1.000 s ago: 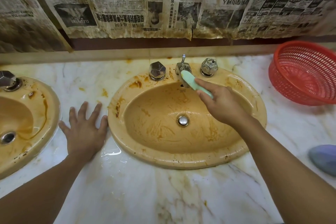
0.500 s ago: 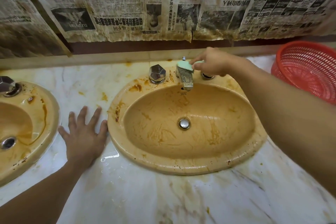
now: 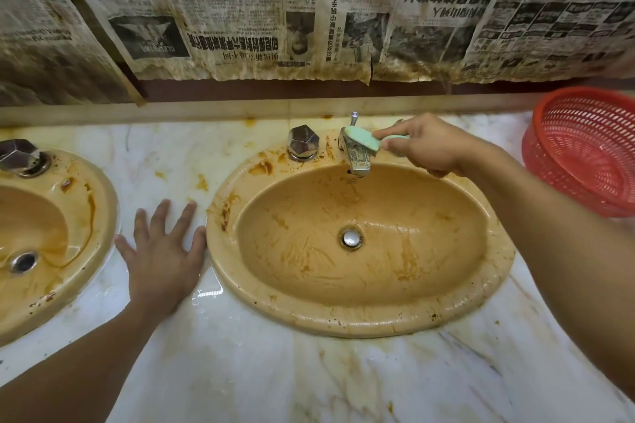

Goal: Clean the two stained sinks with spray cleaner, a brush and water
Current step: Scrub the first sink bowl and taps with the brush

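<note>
Marble counter (image 3: pixel 240 371), white with brown veins and orange spatter, fills the lower half of the head view, and stained, torn newspaper (image 3: pixel 240 10) hangs across the wall along the top of the frame. At centre sits an oval tan sink (image 3: pixel 360 323), its bowl and rim streaked with orange-brown stains, with a metal drain (image 3: pixel 352 238) in the middle of the bowl. At the left edge of the frame lies the second sink (image 3: pixel 99 216), only partly in view and stained in the same way, with a dark chrome knob on its rim at upper left. On the centre sink's back rim stand a faceted chrome knob (image 3: pixel 303 142) and, just right of it, the spout (image 3: pixel 359 161). The right hand (image 3: pixel 422 144) reaches in from the right of the frame, fingers curled round the handle of a pale green brush (image 3: pixel 362 142), whose head rests on top of the spout. The left hand (image 3: pixel 165 261) lies flat on the counter between the two sinks, fingers spread and straight, its thumb just beside the centre sink's left rim. A red mesh basket (image 3: pixel 584 148) stands on the counter at the right edge, well apart from the sink.
</note>
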Demonstrator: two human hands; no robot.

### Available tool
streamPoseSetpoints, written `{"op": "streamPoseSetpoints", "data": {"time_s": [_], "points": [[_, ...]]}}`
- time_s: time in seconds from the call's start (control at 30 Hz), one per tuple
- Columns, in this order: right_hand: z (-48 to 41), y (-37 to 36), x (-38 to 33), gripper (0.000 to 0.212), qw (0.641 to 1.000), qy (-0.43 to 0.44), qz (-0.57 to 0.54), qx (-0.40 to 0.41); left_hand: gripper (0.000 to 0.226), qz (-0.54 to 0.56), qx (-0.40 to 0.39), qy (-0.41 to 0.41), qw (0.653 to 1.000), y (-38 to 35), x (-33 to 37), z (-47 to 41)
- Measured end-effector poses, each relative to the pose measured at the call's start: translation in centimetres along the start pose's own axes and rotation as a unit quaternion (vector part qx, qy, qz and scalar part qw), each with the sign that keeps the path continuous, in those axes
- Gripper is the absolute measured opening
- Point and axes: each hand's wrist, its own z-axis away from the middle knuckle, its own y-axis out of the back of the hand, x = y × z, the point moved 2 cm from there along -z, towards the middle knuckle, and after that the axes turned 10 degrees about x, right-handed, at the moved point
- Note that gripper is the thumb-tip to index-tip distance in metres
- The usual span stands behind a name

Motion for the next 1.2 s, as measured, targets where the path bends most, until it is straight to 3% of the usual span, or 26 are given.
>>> {"op": "streamPoseSetpoints", "data": {"time_s": [0.13, 0.3, 0.4, 0.53, 0.7, 0.83, 0.93, 1.2], "points": [[2.0, -0.9, -1.3, 0.035, 0.995, 0.057, 0.079, 0.012, 0.067, 0.001, 0.000, -0.002, 1.000, 0.1, 0.0, 0.1], [3.8, 1.0, -0.5, 0.031, 0.998, 0.025, 0.051, 0.011, 0.067, 0.003, -0.001, -0.004, 1.000, 0.0, 0.0, 0.3], [3.6, -1.5, -2.6, 0.040, 0.990, 0.079, 0.113, 0.040, 0.067, -0.001, -0.003, -0.007, 1.000, -0.1, -0.2, 0.3], [4.9, -3.0, -3.4, 0.040, 0.988, 0.101, 0.115, 0.024, 0.067, 0.004, -0.003, -0.008, 1.000, -0.1, -0.5, 0.3], [8.3, -2.8, 2.6, 0.034, 0.986, 0.059, -0.021, 0.155, 0.066, 0.011, 0.000, -0.012, 1.000, 0.0, -0.4, 0.2], [8.6, -3.5, 7.4, 0.027, 0.985, 0.011, -0.021, 0.172, 0.066, 0.012, 0.002, -0.013, 1.000, -0.1, -0.5, 0.2], [8.3, -3.4, 8.8, 0.036, 0.986, 0.007, 0.030, 0.164, 0.065, 0.011, 0.007, -0.014, 1.000, -0.2, -0.5, 0.1], [0.9, -3.7, 5.0, 0.040, 0.985, 0.069, 0.151, 0.040, 0.065, 0.010, 0.008, -0.008, 1.000, -0.2, -0.4, 0.2]]}}
